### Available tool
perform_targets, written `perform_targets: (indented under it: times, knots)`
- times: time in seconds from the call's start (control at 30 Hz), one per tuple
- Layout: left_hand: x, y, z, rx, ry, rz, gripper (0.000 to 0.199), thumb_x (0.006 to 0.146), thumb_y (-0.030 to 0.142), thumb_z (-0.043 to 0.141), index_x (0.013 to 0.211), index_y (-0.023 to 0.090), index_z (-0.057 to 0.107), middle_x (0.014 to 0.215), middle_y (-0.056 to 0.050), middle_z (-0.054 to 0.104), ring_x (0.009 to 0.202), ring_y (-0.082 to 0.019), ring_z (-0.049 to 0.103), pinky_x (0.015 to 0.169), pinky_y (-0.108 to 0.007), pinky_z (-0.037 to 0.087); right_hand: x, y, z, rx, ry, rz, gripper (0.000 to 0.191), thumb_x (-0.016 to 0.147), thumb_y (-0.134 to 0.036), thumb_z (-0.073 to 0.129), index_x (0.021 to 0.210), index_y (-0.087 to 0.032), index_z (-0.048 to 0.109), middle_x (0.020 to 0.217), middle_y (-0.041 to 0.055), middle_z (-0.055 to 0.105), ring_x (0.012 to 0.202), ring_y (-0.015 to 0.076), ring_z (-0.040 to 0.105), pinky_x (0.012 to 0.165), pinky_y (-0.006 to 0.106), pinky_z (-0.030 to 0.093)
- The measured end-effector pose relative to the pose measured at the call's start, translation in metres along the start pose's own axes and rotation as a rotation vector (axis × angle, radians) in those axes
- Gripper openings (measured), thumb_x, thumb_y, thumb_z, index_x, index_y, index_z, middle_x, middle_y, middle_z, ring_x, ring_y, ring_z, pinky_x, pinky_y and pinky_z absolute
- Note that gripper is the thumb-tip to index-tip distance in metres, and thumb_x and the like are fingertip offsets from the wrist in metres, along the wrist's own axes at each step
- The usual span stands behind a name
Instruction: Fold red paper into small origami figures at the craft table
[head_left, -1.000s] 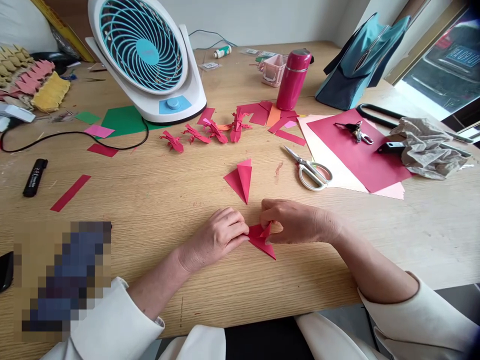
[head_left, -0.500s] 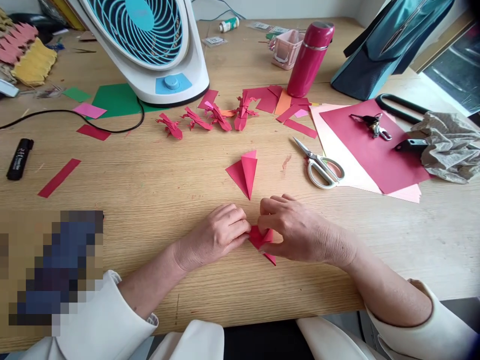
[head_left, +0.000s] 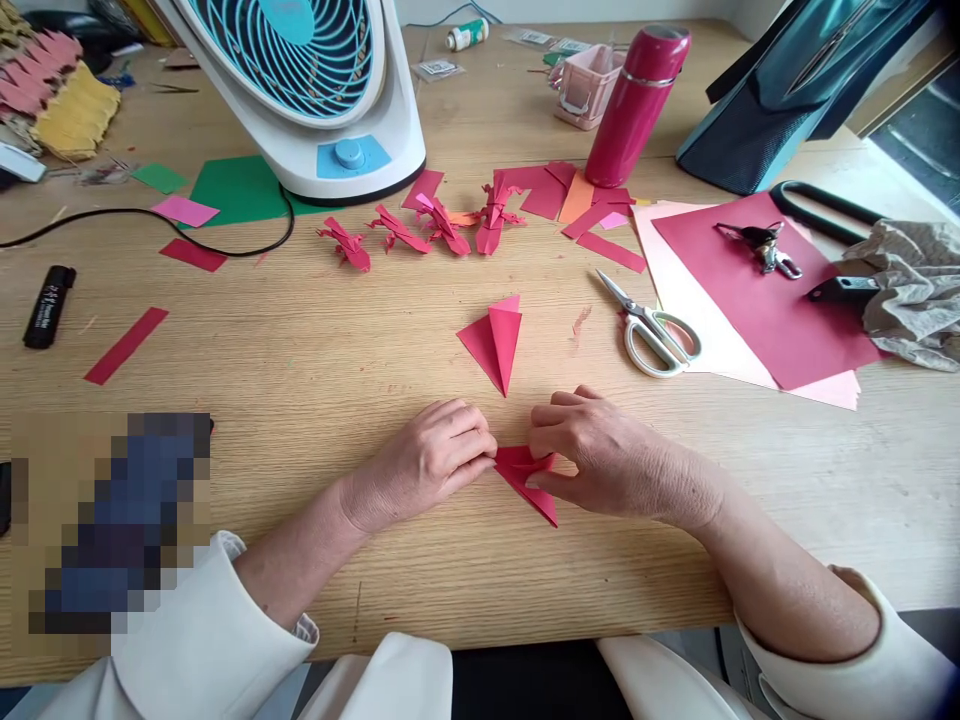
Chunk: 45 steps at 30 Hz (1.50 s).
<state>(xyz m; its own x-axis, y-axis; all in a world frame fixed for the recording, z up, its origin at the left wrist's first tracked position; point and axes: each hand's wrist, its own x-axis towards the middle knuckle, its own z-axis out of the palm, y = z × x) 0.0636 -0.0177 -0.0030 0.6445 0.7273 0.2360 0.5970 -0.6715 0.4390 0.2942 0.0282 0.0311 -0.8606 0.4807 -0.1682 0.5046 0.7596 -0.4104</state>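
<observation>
Paper (head_left: 516, 468) lay on the tabletop (head_left: 420, 570) between both hands. Left hand (head_left: 450, 450) pinched one corner, unchanged; right hand (head_left: 581, 450) had edged outward, flap between thumb and fingers. Fold apparently unfinished.

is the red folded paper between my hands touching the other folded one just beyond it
Apart: the head view shows bare tabletop between the held paper and the farther piece.
</observation>
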Motion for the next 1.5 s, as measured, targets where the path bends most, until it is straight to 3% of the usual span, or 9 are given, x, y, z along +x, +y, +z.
perform_targets:
  times: [0.17,0.73,1.5]
  knots:
    - [-0.0002,-0.0006,-0.0009,0.001,0.003,-0.026,0.016,0.097,0.02,0.05,0.086,0.017,0.062,0.086,-0.005,0.058,0.082,-0.016,0.053,0.079,-0.03,0.044,0.0004,0.001,0.0002,0.018,0.006,0.013,0.029,0.088,-0.03,0.064,0.063,-0.018,0.056,0.072,0.0041,0.058,0.073,0.0172,0.049,0.071,0.033,0.031]
    - [-0.0021,0.0032,-0.0007,-0.095,0.005,-0.183,0.008,0.092,0.019,0.057,0.087,0.016,0.062,0.087,-0.003,0.055,0.084,-0.015,0.051,0.079,-0.029,0.042,-0.0019,0.0013,0.0067,0.005,0.056,0.084,0.024,0.089,-0.027,0.063,0.067,-0.017,0.06,0.075,0.0025,0.059,0.073,0.0156,0.047,0.072,0.031,0.03]
    - [0.0002,0.0027,0.0027,-0.044,0.023,-0.2,0.013,0.095,0.019,0.052,0.085,0.016,0.059,0.085,-0.003,0.057,0.081,-0.015,0.052,0.076,-0.03,0.043,-0.0003,0.001,0.0064,0.064,0.056,0.114,0.019,0.09,-0.022,0.058,0.072,-0.018,0.055,0.075,0.0015,0.058,0.071,0.0147,0.047,0.07,0.029,0.033]
